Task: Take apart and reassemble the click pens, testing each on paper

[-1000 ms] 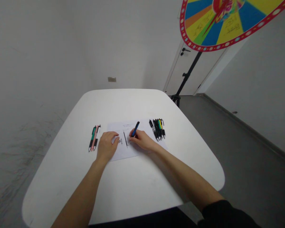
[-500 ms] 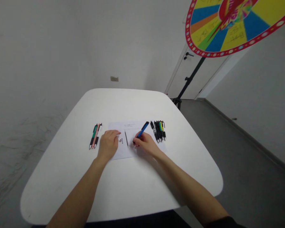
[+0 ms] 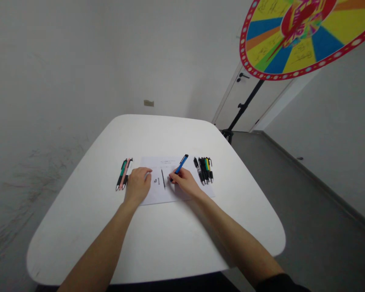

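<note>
A blue pen (image 3: 180,165) with a black top end slants up and to the right from my right hand (image 3: 183,181), whose fingers are closed around its lower part. Its lower end is partly covered by the fingers, over a sheet of white paper (image 3: 153,198). My left hand (image 3: 138,183) rests on the left side of the sheet, fingers extended, holding nothing. Between the hands lie a thin dark pen refill (image 3: 163,179) and two small pen parts (image 3: 157,181), too small to name surely.
Left of the sheet lie several pens (image 3: 123,174), green and pink among them. At its right is a row of mostly black pens (image 3: 204,170). All are on the white table (image 3: 158,235). Behind it, a colourful prize wheel (image 3: 280,52) stands on a black stand (image 3: 246,103).
My right hand has shifted slightly left with the blue pen, which now stands a little steeper. My left hand has drawn slightly back from the small parts. The camera view has tilted a little.
</note>
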`<state>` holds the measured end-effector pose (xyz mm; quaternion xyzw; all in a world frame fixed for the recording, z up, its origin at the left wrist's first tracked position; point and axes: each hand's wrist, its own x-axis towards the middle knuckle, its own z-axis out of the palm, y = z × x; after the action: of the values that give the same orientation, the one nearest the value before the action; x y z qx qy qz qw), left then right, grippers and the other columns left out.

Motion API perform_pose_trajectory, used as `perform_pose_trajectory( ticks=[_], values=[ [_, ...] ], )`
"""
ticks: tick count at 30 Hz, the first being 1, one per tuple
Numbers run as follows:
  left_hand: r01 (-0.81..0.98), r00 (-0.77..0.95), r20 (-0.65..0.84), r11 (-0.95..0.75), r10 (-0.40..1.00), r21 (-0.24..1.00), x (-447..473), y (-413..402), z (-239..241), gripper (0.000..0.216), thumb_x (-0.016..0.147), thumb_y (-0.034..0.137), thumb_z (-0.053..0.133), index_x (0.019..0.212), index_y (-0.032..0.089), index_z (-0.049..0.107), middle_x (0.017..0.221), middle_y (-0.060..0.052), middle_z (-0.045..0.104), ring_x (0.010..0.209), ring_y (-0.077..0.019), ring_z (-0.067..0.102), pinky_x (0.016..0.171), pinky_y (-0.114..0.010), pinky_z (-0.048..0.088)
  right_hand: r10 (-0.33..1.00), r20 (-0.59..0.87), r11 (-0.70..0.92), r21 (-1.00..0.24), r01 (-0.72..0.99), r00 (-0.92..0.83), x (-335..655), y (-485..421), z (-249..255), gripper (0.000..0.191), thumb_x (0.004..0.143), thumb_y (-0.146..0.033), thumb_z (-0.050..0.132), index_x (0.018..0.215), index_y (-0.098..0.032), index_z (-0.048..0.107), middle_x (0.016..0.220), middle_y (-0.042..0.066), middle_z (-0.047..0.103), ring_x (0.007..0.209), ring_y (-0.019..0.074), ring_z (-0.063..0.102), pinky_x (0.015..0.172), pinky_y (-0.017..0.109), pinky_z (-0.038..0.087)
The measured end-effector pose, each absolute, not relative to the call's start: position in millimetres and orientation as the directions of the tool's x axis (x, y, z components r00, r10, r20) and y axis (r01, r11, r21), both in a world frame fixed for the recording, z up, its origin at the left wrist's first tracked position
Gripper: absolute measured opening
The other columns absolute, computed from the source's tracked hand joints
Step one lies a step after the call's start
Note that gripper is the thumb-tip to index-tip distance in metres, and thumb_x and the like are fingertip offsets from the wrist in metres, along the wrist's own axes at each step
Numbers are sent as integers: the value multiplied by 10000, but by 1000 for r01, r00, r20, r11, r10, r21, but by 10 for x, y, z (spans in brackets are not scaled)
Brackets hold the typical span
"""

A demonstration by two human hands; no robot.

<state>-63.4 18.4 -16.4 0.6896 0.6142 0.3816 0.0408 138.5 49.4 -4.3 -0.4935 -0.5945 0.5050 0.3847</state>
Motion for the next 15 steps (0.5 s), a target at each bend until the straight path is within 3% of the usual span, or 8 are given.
perform_pose_trajectory(
  ticks=[4, 9, 15],
  values=[
    [817, -44, 470, -239, 881, 525, -633, 190, -176, 212, 860, 211, 456, 933, 182, 653, 971, -89, 702, 970, -274, 597, 898, -455, 468, 973, -87, -75, -995, 63, -212, 1488, 509, -22, 197, 670, -288, 700, 795, -158, 619, 600, -34, 595, 539, 116, 569, 604, 281, 473],
    [825, -46, 477, -236, 877, 514, -625, 190, -175, 203, 855, 208, 462, 915, 187, 654, 954, -87, 702, 955, -272, 599, 887, -450, 470, 967, -179, -222, -941, -257, -181, 1593, 499, -2, 423, 521, -212, 832, 875, -192, 601, 732, 8, 699, 676, 158, 660, 671, 321, 543],
    [818, 21, 601, -359, 799, 449, -556, 85, -6, 194, 898, 303, 500, 964, 192, 645, 978, -84, 698, 989, -258, 598, 891, -428, 460, 963, -172, -237, -905, -353, -206, 1541, 416, 39, 348, 553, -276, 851, 797, -183, 621, 762, 21, 701, 716, 165, 679, 704, 330, 563]
  ],
)
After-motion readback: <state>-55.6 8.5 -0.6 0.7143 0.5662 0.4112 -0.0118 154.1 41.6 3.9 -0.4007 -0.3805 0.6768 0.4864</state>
